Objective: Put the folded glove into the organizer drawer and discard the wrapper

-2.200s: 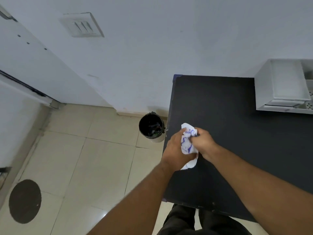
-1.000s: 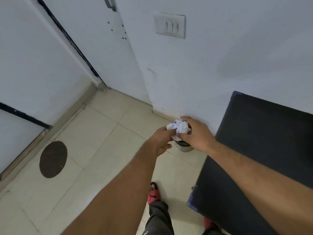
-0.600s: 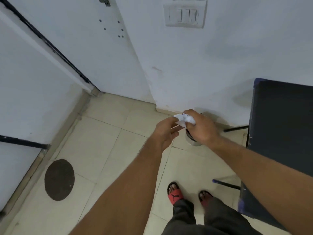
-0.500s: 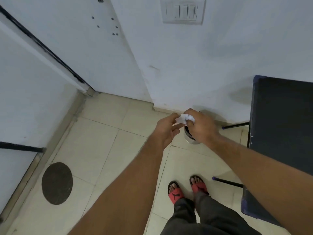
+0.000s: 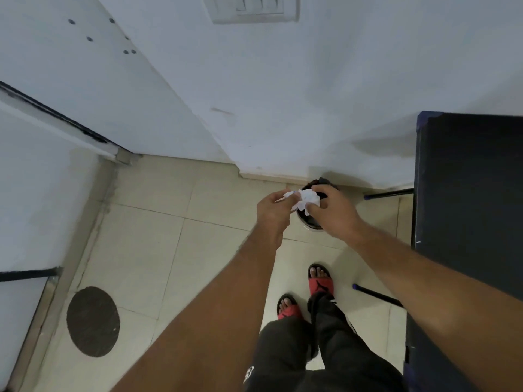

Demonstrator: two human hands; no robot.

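Pale floor tiles below; I hold the crumpled wrapper (image 5: 307,200) pinched between left hand (image 5: 273,212) and right hand (image 5: 331,213), directly above the waste bin (image 5: 311,222).

White painted wall (image 5: 325,89) ahead with a 3-rocker switch plate (image 5: 254,8) at the top edge and a pale skirting strip (image 5: 271,176) along its base; white door (image 5: 93,69) to the left, screw holes in its face, dark line along the frame. Cream floor tiles (image 5: 152,250) with thin grout lines and 1 dark round patch (image 5: 92,321) at lower left. Black table (image 5: 467,199) at the right edge, blue trim at its corner, thin dark legs (image 5: 387,192) with blue tips; soft, even light, faint shadow on the wall beside the table.
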